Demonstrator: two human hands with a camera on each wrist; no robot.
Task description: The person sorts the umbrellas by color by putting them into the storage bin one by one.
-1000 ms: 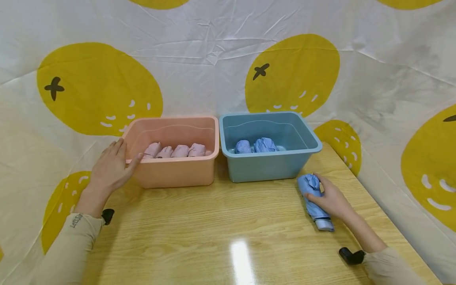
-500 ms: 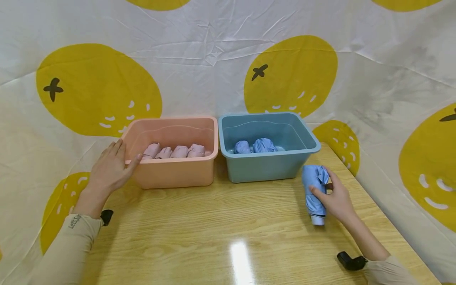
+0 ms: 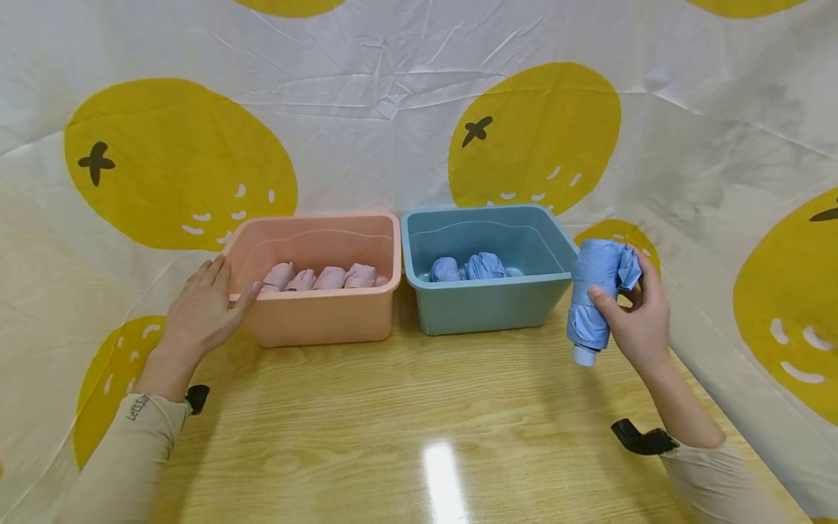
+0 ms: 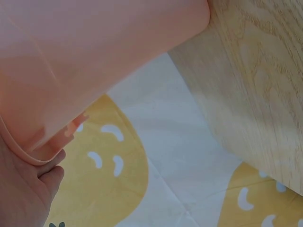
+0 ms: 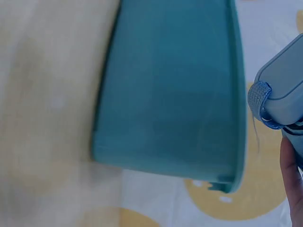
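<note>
My right hand (image 3: 644, 324) grips a folded blue umbrella (image 3: 592, 287), held up off the table at the right end of the blue bin (image 3: 487, 309). Its pale handle points down, and the right wrist view shows the handle end (image 5: 284, 87) with a woven wrist strap (image 5: 259, 101). My left hand (image 3: 203, 306) rests on the left end of the pink bin (image 3: 321, 320), fingers extended along the rim and thumb at the front corner. Several folded pink umbrellas (image 3: 330, 278) lie side by side in that bin. Inside the blue one are two blue umbrellas (image 3: 487, 266).
Both bins stand side by side at the back of the wooden table (image 3: 366, 422). Behind and to the right hangs a white cloth (image 3: 366, 145) with yellow fruit prints. The table's right edge runs just beyond my right forearm.
My right hand has lifted the blue umbrella from the table, up to the height of the blue bin's rim, turning it more upright. The left hand stays put on the pink bin.
</note>
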